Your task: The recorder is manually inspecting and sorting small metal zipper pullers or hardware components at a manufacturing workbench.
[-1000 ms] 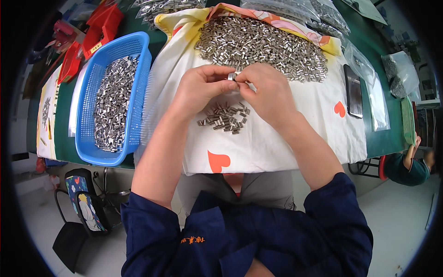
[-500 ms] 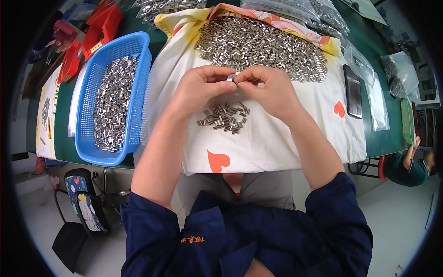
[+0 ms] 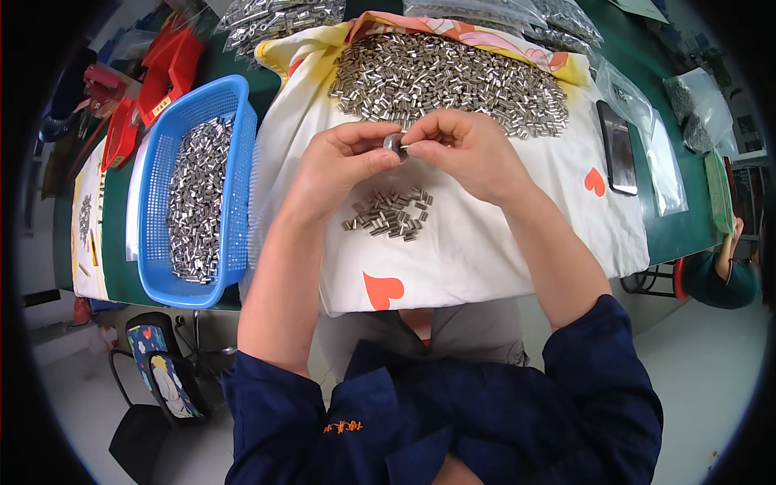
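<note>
My left hand (image 3: 333, 166) pinches a round, shiny metal ring (image 3: 394, 144) between thumb and fingers, above the cloth. Right beside it, my right hand (image 3: 471, 155) is closed in a pinch on a small metal cylinder (image 3: 405, 147), held against the ring; the fingertips cover most of it. Below the hands lies a small loose group of silvery metal cylinders (image 3: 390, 212). Beyond them, a large heap of the same cylinders (image 3: 453, 77) spreads over the white cloth (image 3: 501, 259) with red hearts.
On the left stands a blue plastic basket (image 3: 148, 234) holding many metal cylinders. Red bins (image 3: 179, 61) sit behind it. A dark phone (image 3: 618, 153) and clear plastic bags (image 3: 664, 166) lie at the right. At the far right, a person (image 3: 722, 275) is partly visible.
The ring has turned to show more of its face, and both hands have shifted slightly left. The view has moved a little. The small group of cylinders looks unchanged.
</note>
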The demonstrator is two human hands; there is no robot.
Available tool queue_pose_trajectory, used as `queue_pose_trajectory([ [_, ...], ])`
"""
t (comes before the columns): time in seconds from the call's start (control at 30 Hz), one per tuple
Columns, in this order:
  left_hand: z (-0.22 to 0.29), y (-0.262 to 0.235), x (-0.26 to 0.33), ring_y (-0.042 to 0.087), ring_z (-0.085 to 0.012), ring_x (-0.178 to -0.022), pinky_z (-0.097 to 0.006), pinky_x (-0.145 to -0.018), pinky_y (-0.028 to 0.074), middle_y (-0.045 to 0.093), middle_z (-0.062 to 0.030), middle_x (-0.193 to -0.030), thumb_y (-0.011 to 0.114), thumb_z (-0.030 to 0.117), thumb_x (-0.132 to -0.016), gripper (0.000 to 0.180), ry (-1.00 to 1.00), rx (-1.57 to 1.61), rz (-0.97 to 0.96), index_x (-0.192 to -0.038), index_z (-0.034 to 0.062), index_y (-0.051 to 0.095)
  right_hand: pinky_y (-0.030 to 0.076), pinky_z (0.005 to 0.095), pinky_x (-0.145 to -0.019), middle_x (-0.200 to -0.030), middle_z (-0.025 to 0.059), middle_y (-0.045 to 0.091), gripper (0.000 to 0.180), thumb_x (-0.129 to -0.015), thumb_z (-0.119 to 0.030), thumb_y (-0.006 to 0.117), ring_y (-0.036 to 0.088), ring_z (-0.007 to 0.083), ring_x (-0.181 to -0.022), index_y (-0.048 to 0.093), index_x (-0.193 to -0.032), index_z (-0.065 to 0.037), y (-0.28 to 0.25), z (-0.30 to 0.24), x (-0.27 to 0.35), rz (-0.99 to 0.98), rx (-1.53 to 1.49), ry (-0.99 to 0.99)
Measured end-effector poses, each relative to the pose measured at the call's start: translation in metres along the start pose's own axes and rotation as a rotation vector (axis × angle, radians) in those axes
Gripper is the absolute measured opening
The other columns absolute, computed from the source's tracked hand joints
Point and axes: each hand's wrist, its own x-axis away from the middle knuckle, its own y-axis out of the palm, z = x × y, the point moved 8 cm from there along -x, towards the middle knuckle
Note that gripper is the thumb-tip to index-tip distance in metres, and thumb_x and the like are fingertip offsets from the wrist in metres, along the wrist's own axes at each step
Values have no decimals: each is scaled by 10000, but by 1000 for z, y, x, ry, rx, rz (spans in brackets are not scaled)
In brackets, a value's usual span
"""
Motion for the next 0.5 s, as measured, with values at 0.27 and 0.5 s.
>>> queue_pose_trajectory([
  [0.27, -2, -3, 0, 589, -117, -777, -227, -731, 470, 625, -67, -886, 659, 13, -722, 334, -15, -2, 11, -1044, -14, 577, 428, 219, -649, -763, 4, 610, 84, -742, -39, 600, 519, 68, -704, 623, -820, -19, 2, -10, 4, 56, 250, -112],
  [0.5, -2, 1, 3, 590, -117, -787, -225, -725, 475, 627, -69, -888, 653, 4, -723, 321, -42, 62, -14, -1034, -22, 577, 413, 200, -622, -746, -7, 576, 120, -732, -28, 612, 497, 61, -685, 596, -851, -19, 6, -8, 3, 25, 197, -84],
])
